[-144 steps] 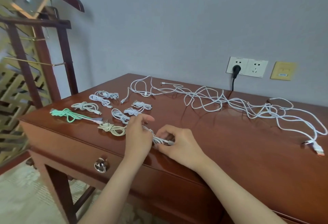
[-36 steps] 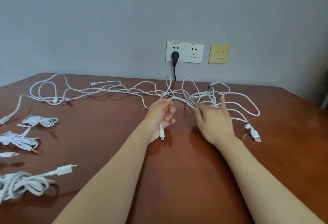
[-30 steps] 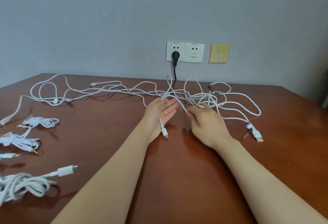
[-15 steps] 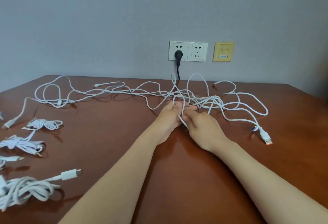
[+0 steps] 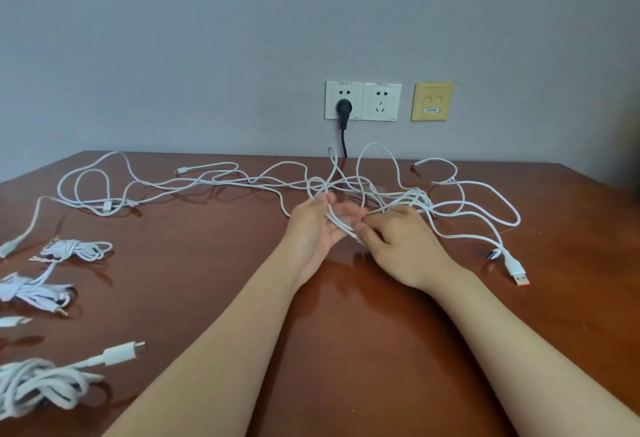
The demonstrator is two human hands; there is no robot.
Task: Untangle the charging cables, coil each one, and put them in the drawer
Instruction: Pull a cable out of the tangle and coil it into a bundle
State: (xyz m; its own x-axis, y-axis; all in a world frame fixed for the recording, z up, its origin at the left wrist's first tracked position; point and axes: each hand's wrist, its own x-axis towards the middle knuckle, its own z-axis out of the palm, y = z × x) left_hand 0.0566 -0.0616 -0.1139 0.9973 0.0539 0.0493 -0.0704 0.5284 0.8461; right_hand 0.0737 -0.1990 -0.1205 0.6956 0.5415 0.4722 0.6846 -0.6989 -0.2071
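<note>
A tangle of long white charging cables [image 5: 408, 194] sprawls across the back of the brown wooden table [image 5: 346, 350], with loose loops trailing left [image 5: 104, 191]. My left hand [image 5: 311, 229] is held palm up with straight fingers, and two strands of white cable lie across its palm. My right hand [image 5: 398, 246] pinches that same cable at its fingertips, right beside the left palm. An orange-tipped USB plug [image 5: 517, 272] lies to the right of my right hand. The drawer is out of view.
Coiled white cables sit along the left edge: one bundle [image 5: 74, 249], another [image 5: 31, 293] and a thick one with a USB-C plug [image 5: 34, 384]. On the wall are a double socket [image 5: 381, 101] with a black plug [image 5: 343, 107] and a yellow plate [image 5: 432, 101].
My view has turned from the coiled cables at the desk's left end to the tangle. My hands came together there; the left palm opened under the cable and the right took a pinch on it.
</note>
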